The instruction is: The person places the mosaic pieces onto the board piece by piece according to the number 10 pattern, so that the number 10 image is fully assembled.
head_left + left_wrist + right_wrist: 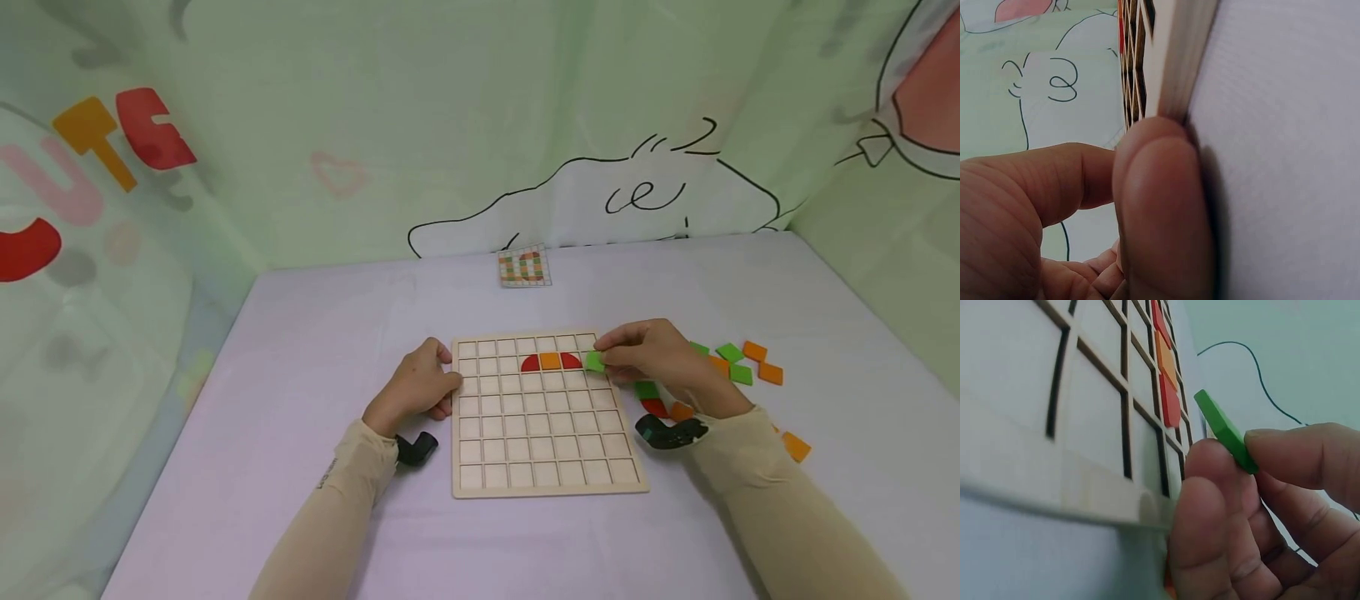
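Note:
My left hand [416,381] holds the left edge of a wooden grid board [517,427], its thumb and fingertips against the rim; in the left wrist view a fingertip [1159,187] covers part of that edge. Between thumb and fingertips, my right hand [660,362] pinches a green square tile [1227,432], tilted just above the board's upper right cells. An orange square tile [550,361] lies in the second row, with a red rounded tile [531,363] on its left and another red rounded tile [571,361] on its right.
Loose green tiles [730,352] and orange tiles [770,372] are scattered right of the board, some partly hidden by my right hand. A small card [524,267] with a coloured grid pattern lies behind the board. A printed curtain [450,125] hangs around the table.

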`<state>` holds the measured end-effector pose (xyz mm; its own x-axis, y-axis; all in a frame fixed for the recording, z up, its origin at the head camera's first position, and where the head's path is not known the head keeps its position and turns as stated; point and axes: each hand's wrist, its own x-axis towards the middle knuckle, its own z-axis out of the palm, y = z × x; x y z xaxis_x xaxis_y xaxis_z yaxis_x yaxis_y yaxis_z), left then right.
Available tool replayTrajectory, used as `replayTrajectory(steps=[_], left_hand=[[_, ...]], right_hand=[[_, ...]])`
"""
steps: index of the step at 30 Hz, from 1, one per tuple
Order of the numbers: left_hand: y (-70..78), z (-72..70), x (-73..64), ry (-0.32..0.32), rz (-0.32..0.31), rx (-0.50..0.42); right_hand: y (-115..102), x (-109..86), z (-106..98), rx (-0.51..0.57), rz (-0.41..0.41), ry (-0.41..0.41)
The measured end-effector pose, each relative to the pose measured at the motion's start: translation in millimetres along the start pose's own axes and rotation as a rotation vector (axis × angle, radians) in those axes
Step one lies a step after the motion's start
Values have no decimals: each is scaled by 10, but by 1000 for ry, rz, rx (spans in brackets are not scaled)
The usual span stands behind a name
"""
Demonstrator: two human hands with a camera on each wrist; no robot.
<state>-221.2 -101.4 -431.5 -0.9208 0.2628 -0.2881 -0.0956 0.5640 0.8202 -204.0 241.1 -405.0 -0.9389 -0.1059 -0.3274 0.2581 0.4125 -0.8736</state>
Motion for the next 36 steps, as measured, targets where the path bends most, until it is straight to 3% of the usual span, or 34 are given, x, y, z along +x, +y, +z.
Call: replayTrajectory(steps=[36], left_hand=[[15,-2,2,1,-6,5]], right_hand=[[-81,56,208,-186,-70,-65]])
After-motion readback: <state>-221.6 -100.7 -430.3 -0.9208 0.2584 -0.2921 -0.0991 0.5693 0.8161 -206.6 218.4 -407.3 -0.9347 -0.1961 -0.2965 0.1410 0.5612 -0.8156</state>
